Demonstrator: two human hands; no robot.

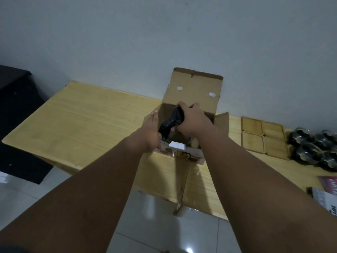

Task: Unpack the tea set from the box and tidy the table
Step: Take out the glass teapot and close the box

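Note:
An open cardboard box (193,88) stands on the wooden table (87,121), its lid flap raised against the wall. My right hand (191,119) grips a black glossy piece (170,123), likely a teapot handle, inside the box mouth. My left hand (151,132) lies with straight fingers along the box's left wall. A white piece of packing (177,145) sits at the box's near edge. The rest of the box's contents is hidden by my hands.
Several square wooden coasters (262,136) lie to the right of the box. Beyond them sit several dark glass cups (313,148). Printed booklets (326,196) lie at the table's right front edge. A dark cabinet (16,114) stands left of the table. Pale tiled floor lies below.

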